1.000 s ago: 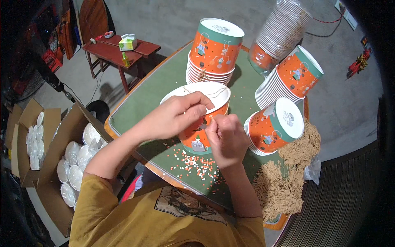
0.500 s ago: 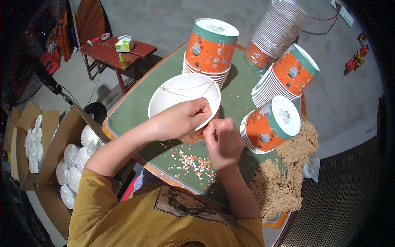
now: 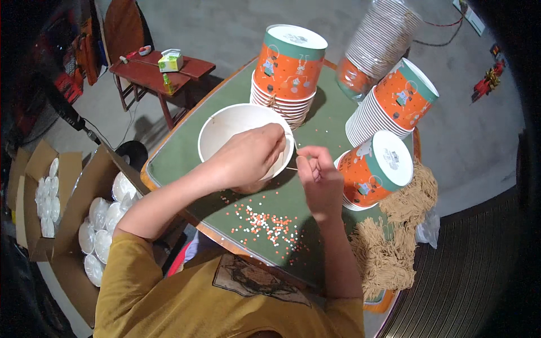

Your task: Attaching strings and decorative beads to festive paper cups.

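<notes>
Reaching over the right side of the white-lined tub point(image 3: 222, 127) with the left hand point(image 3: 253, 151), with knuckles up and fingers curled close together at the rim; cannot tell whether clamped on the wall, a strand or neither, as hidden from above. Pinching, by the look of it, a thin tan cord point(image 3: 291, 168) in the right hand point(image 3: 320, 174), with thumb and forefinger pressed together just outside that same rim, near the left hand but apart from it. See the tub mouth up at the green tabletop point(image 3: 174, 149), just in front of the far stack point(image 3: 293, 65) and behind the scattered orange and white dots point(image 3: 270, 225). Seems only partway along with this tub, to judge from the cord at its right rim, with no finished fastening to be made out there. Seems already done on part of the far stack, with tan strands showing around its lower rims. No strands to be seen on the leaning stack point(image 3: 394, 101) or the near stack point(image 3: 375, 169), nor any sign of opening on the wrapped stack point(image 3: 380, 45). Plenty left, too, in the heap of loose cords point(image 3: 389, 265) at the right edge
</notes>
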Available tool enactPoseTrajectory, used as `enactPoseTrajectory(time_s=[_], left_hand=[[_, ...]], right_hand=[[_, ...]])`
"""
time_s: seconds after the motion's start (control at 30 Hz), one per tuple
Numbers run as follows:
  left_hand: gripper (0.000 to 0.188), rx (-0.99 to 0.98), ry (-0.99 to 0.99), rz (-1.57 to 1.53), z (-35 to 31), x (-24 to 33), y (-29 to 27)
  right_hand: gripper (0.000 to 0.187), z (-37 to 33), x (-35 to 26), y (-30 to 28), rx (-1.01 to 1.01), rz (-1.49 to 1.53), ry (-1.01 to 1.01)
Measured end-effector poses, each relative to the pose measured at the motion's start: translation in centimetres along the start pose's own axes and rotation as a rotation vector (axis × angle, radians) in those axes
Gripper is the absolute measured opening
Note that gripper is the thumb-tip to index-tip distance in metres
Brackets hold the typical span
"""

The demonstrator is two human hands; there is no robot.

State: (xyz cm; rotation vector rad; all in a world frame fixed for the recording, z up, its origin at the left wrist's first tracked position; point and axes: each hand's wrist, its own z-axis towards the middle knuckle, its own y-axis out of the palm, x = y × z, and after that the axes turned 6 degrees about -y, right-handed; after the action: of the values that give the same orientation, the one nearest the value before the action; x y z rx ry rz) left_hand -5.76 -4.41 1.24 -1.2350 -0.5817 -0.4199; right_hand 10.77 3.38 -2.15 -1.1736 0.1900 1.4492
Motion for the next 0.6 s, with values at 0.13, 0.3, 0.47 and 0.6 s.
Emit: enactPoseTrajectory(time_s=[0.13,0.3,0.47,0.6], left_hand=[[0.019,-0.051,0.078,-0.135,0.9,-0.3,0.6],[0.019,-0.183,-0.002,-0.494,0.7,-1.1,1.3],[0.030,-0.267,-0.145,-0.764,0.2,-1.3,2.3],[0.024,-0.369,-0.289,-0.833,0.4,-1.2,2.1]], right_hand=[[0.012,0.4,0.4,0.2,-0.089,0.108,0.064],[0.012,0.7,0.6,0.3,-0.133,0.388,0.263],[0.014,1.0,-0.9,-0.1,-0.164,0.506,0.316],[0.013,1.0,-0.3,-0.5,-0.206,0.503,0.367]])
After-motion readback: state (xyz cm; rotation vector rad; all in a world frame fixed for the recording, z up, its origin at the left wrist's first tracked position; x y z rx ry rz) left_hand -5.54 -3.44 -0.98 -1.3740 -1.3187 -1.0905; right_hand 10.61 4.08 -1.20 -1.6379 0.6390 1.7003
